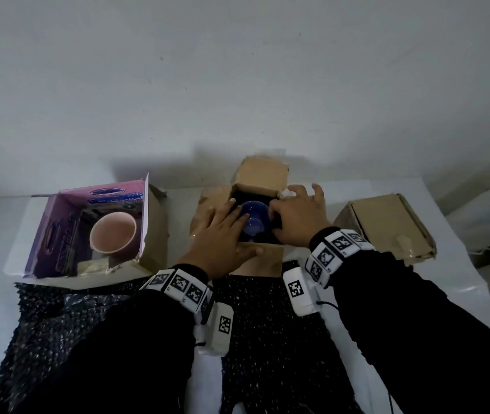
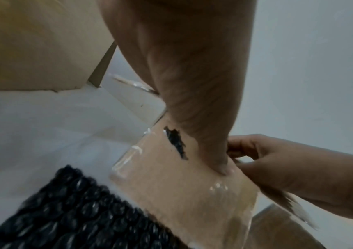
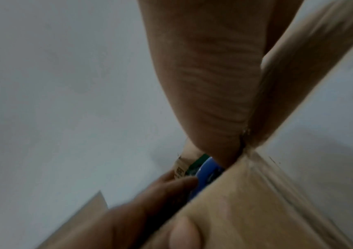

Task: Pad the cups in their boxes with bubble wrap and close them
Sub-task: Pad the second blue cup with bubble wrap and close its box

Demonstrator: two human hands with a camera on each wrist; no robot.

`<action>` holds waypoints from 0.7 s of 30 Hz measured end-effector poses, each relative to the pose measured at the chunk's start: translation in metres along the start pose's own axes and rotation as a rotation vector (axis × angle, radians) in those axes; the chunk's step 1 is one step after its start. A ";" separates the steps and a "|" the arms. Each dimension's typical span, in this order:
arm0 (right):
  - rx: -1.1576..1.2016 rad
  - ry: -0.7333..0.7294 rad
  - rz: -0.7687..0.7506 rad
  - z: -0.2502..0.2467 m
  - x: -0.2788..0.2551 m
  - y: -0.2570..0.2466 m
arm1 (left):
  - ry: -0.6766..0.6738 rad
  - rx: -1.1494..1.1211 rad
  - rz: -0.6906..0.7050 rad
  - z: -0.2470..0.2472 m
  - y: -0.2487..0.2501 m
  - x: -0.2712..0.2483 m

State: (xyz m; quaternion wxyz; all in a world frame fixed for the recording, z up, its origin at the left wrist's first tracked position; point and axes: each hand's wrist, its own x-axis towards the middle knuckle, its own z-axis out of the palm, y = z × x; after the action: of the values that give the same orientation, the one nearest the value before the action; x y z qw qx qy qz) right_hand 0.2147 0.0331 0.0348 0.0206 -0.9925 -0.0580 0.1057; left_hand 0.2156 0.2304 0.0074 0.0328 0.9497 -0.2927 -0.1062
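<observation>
A blue cup (image 1: 254, 218) stands in the open middle brown box (image 1: 263, 171), with dark bubble wrap (image 1: 239, 196) packed round it. My left hand (image 1: 231, 231) reaches over the box's left side with straight fingers, fingertips touching the cup. Its thumb (image 2: 220, 166) presses on the taped front flap (image 2: 182, 193). My right hand (image 1: 294, 213) straddles the right wall, thumb inside beside the cup (image 3: 205, 175), spread fingers outside over the right flap. A pink cup (image 1: 113, 234) sits bare in the purple-lined box (image 1: 67, 222) at the left.
A closed brown box (image 1: 387, 225) stands at the right on the white table (image 1: 461, 279). Sheets of black bubble wrap (image 1: 267, 324) lie along the near edge under my forearms. A pale wall rises right behind the boxes.
</observation>
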 end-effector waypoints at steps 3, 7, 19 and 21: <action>0.128 0.026 0.012 0.008 -0.028 0.003 | 0.069 -0.028 0.031 0.006 0.012 -0.022; 0.150 0.335 0.054 0.026 -0.067 0.002 | 0.206 -0.105 -0.013 0.009 0.027 -0.044; 0.455 0.187 0.194 0.110 -0.192 -0.016 | 0.108 -0.371 -0.260 0.075 0.044 -0.132; 0.472 -0.069 0.316 0.120 -0.195 -0.021 | -0.086 -0.360 -0.272 0.080 0.043 -0.138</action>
State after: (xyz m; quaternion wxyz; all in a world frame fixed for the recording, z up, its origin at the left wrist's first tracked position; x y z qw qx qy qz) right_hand -0.0026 0.0338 -0.0410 0.2322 -0.9528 0.1230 0.1518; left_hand 0.0629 0.2722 -0.0405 0.1745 0.9539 -0.1396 -0.2003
